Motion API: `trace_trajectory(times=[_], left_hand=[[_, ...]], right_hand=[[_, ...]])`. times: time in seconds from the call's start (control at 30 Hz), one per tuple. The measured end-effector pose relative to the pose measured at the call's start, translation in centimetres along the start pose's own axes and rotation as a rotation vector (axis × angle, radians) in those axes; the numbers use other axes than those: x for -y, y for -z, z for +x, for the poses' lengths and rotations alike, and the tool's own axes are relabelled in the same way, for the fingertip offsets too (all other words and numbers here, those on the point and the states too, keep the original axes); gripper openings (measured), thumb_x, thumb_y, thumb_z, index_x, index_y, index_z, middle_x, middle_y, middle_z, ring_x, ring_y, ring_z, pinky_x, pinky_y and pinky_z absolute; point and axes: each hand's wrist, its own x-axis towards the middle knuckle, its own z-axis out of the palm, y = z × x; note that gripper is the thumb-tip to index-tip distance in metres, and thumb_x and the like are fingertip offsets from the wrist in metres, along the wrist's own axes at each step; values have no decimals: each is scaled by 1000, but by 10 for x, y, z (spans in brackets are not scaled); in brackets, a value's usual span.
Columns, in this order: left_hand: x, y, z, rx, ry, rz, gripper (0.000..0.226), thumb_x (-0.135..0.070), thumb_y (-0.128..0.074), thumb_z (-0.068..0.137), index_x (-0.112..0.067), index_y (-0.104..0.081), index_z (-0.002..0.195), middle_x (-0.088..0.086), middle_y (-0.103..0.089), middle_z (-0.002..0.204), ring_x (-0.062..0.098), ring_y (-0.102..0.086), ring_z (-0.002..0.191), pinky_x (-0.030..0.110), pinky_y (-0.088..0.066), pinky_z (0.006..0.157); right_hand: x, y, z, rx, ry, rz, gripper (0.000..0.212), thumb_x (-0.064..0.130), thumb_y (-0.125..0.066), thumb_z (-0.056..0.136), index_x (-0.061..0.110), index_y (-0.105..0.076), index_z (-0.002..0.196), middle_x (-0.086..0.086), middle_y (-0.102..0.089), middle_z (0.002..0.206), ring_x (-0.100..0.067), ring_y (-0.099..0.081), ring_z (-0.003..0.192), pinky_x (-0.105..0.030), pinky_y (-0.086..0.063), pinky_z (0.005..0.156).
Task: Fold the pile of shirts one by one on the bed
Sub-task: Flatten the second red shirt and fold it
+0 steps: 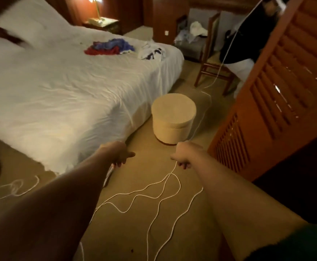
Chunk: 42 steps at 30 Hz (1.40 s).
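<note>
A pile of red and blue shirts lies on the far side of the bed, which has a white sheet. A white and navy garment is crumpled near the bed's far corner. Both my arms reach forward over the carpet, well short of the clothes. My left hand hangs by the bed's near corner with loosely curled fingers, holding nothing I can see. My right hand hangs the same way with its thumb turned inward. A white cord on the floor runs up to my right hand's fingers.
A round cream ottoman stands on the carpet at the foot of the bed. White cord loops across the floor ahead. A louvred wooden door stands on the right. A wooden chair and a person in dark clothes are at the back right.
</note>
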Motion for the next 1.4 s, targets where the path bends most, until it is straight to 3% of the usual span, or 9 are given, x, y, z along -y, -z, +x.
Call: trace_trajectory(times=[0.27,0.37,0.47,0.63,0.8,1.03,1.4], left_hand=[[74,44,22,-42,109,-74,55,-53,-48,99,-13,-71,70,0,-69,60,14,-63,49,23,-47,55],[72,64,40,-44,126,-115,54,-54,-48,99,-12,-72,76,0,-71,65,15,-64,53,24,-50,60],[66,89,66,-53,145,-122,54,-54,-47,100,-11,-74,82,1,-73,70,14,-64,55,25,-50,61],[48,140,123,-96,194,-128,53,-55,-47,100,-13,-75,86,-1,-72,72,14,-65,60,25,-51,62],[25,203,181,-167,231,-137,51,-55,-47,100,-14,-73,82,-2,-73,73,14,-67,63,28,-52,68],[15,274,246,-234,299,-119,53,-57,-45,99,-16,-75,84,-5,-71,68,11,-68,65,26,-49,70],[134,378,349,-273,469,-260,55,-57,-44,99,-14,-76,87,0,-76,77,12,-64,56,22,-44,58]], right_hand=[[91,29,71,22,168,-57,31,27,-49,89,9,-60,66,-9,-71,74,-26,-65,58,-41,-58,78],[108,48,93,27,198,-76,31,26,-49,89,9,-61,66,-8,-68,67,-26,-65,57,-41,-59,77],[119,76,119,6,221,-111,33,27,-50,92,10,-62,66,-4,-63,58,-23,-60,52,-33,-54,69],[136,137,186,-31,318,-255,32,27,-48,94,12,-65,71,-3,-70,64,-19,-64,57,-30,-53,71],[156,205,257,-25,408,-303,36,26,-48,95,11,-63,67,-4,-66,61,-21,-63,59,-28,-48,62],[196,268,335,-2,482,-314,28,26,-51,91,10,-68,75,-7,-72,69,-26,-73,73,-33,-57,74],[332,368,468,-114,603,-447,33,27,-50,92,10,-69,71,-5,-71,68,-21,-72,67,-31,-57,77]])
